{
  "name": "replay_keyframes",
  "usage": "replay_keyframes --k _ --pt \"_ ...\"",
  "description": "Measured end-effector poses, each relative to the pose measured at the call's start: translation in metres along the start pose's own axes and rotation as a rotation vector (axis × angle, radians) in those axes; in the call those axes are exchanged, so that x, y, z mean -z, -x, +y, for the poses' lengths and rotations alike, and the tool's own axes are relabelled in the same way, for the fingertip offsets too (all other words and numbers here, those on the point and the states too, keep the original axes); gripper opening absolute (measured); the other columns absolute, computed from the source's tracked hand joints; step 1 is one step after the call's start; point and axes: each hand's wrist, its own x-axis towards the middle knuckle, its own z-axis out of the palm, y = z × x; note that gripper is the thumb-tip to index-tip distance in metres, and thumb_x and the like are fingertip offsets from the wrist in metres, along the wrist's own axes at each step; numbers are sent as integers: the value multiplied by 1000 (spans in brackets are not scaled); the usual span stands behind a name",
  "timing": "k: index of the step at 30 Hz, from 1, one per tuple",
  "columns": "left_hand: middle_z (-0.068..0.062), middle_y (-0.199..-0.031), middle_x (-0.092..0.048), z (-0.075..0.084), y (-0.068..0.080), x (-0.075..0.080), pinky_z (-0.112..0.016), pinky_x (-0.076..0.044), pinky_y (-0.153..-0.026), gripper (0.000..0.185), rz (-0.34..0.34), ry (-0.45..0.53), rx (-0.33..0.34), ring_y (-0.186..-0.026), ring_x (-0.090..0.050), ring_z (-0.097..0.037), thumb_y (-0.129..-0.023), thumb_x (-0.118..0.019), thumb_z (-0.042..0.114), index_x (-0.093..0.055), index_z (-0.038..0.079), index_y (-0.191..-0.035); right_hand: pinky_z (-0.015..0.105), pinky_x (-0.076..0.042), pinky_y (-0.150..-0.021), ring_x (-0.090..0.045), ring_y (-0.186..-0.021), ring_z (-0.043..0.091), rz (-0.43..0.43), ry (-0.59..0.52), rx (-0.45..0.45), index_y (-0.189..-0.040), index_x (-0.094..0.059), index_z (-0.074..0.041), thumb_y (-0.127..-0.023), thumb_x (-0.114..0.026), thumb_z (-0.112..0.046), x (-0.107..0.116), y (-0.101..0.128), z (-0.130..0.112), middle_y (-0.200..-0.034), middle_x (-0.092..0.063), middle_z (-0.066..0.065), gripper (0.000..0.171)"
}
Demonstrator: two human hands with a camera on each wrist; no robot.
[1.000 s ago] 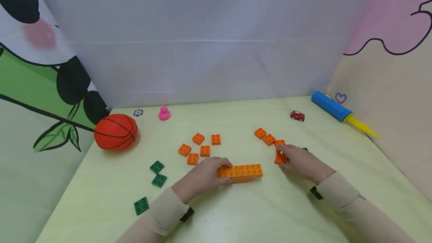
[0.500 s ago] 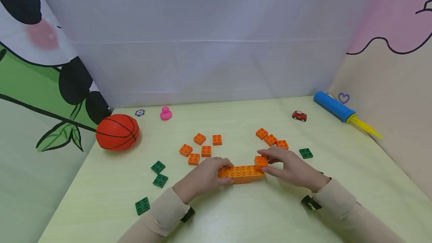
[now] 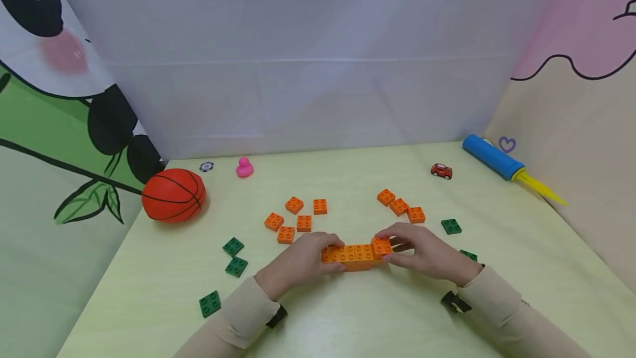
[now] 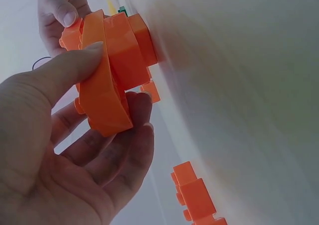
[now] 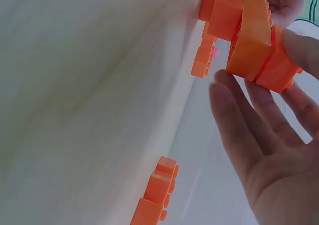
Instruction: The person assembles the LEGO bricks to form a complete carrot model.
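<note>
A row of joined orange bricks [image 3: 354, 254] lies on the pale green table [image 3: 348, 319] near the front middle. My left hand [image 3: 325, 252] grips its left end, with the thumb on one side and the fingers on the other [image 4: 142, 103]. My right hand [image 3: 397, 247] pinches a small orange brick [image 3: 381, 246] that sits on top of the row's right end. In the right wrist view the thumb lies on that small brick [image 5: 276, 68] and the fingers [image 5: 234, 115] reach under it beside the row [image 5: 244, 31].
Loose orange bricks lie behind the row at the left [image 3: 295, 217] and right [image 3: 399, 206]. Green plates [image 3: 233, 256] lie at the left, with others at the right [image 3: 451, 226]. A basketball [image 3: 173, 194], pink duck [image 3: 244, 167], red car [image 3: 441, 170] and blue pump [image 3: 492, 156] stand further back.
My right hand picked a small orange brick from the right group, carried it left and set it on the row's right end. The left hand stayed on the row.
</note>
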Motion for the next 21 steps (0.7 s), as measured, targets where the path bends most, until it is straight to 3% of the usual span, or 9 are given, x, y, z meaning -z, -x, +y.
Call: replay_keyframes --k 5,13,21 --pt "4 -117 -68 -1 1 -1 -34 -51 -94 37 7 9 -6 -98 -59 -10 -88 -77 33 -69 16 -120 33 -56 -90 -66 -113 26 -46 -49 -9 -133 -57 -20 -97 -68 -28 -1 -1 2 -131 -60 1 39" --pt "4 -118 -68 0 0 0 -35 -51 -95 37 4 6 3 -100 -59 -11 -88 -77 33 -69 16 -120 26 -54 -89 -64 -102 16 -31 -51 18 -129 -61 -21 -95 -70 -25 -2 -3 6 -123 -63 -2 35" --pt "4 -118 -68 0 0 -1 -36 -51 -96 38 -2 8 15 -101 -59 -12 -88 -78 33 -69 17 -120 25 -54 -84 -60 -95 18 -31 -75 -23 -129 -63 -20 -93 -73 -25 -2 -5 7 -121 -64 -2 38"
